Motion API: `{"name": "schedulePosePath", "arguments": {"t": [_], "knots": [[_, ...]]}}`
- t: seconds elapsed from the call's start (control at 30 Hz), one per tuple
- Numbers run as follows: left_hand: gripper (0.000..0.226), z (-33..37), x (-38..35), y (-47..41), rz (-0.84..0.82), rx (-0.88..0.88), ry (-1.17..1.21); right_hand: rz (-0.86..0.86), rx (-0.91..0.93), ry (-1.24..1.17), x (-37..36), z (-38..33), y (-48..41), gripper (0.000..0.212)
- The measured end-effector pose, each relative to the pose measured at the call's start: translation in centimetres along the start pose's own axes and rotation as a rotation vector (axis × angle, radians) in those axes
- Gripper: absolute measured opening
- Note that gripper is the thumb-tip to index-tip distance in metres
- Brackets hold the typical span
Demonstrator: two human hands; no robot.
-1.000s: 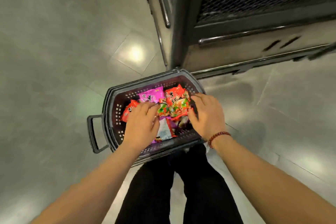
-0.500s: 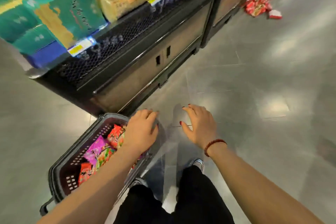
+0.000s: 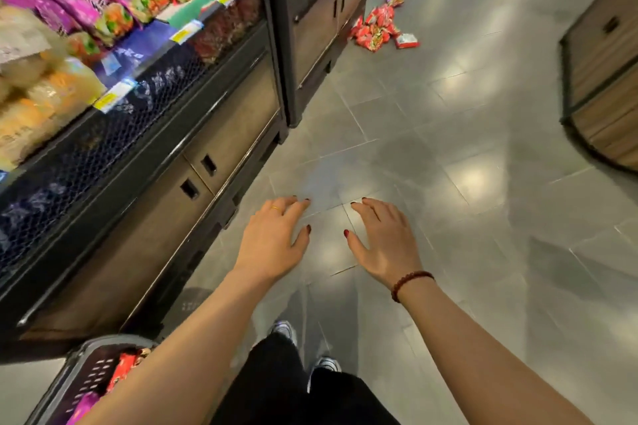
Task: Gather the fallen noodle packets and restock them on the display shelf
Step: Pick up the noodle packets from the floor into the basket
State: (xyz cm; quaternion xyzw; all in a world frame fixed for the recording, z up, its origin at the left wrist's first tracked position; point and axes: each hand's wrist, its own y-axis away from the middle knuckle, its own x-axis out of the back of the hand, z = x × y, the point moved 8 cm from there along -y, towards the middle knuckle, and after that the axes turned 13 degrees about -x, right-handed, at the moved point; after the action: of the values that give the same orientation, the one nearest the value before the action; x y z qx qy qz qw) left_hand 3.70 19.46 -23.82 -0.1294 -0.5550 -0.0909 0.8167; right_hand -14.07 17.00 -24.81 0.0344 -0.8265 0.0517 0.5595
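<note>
A heap of fallen noodle packets (image 3: 378, 27), mostly red with one purple, lies on the floor far ahead beside the second shelf unit. A dark plastic basket (image 3: 86, 376) with red and pink packets in it stands at the bottom left, partly hidden by my left forearm. The display shelf (image 3: 145, 55) on the left carries pink, red and green noodle packets. My left hand (image 3: 272, 238) and my right hand (image 3: 383, 238) hover side by side over the bare floor, palms down, fingers relaxed, holding nothing.
The shelf unit has a black mesh front and brown cabinet doors (image 3: 193, 190) below. A second cabinet unit (image 3: 321, 14) stands farther on. A wooden stand (image 3: 604, 86) juts in at the right. Grey tiled floor (image 3: 448, 166) runs between them. My shoes (image 3: 286, 331) show below.
My hands have left the basket and now hang free over the floor. The view has swung up and forward along the aisle, so the basket has dropped to the bottom left.
</note>
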Motion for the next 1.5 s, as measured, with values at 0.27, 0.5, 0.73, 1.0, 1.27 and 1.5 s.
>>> {"name": "schedulePosePath", "arguments": {"t": [0.27, 0.5, 0.73, 1.0, 1.27, 1.5], "knots": [[0.052, -3.8, -0.3, -15.9, 0.004, -0.123, -0.022, 0.049, -0.109, -0.006, 1.6, 3.8, -13.2, 0.046], [0.048, -9.0, 0.0, -32.9, -0.028, -0.208, 0.007, 0.078, -0.177, 0.015, 2.7, 5.3, -29.4, 0.046], [0.046, -12.7, 0.4, -47.1, -0.014, -0.284, -0.006, 0.07, -0.237, -0.003, 4.0, 8.2, -42.9, 0.049], [0.045, -14.8, -1.7, -65.6, 0.018, -0.278, -0.007, 0.063, -0.203, -0.002, 4.7, 15.0, -61.2, 0.044], [0.048, -15.1, -3.1, -85.5, -0.025, -0.201, 0.059, 0.052, -0.179, -0.008, 8.0, 22.0, -80.1, 0.044], [0.051, -18.0, -5.0, -100.1, -0.042, -0.202, 0.039, 0.034, -0.192, -0.02, 8.9, 26.4, -94.5, 0.045]]}}
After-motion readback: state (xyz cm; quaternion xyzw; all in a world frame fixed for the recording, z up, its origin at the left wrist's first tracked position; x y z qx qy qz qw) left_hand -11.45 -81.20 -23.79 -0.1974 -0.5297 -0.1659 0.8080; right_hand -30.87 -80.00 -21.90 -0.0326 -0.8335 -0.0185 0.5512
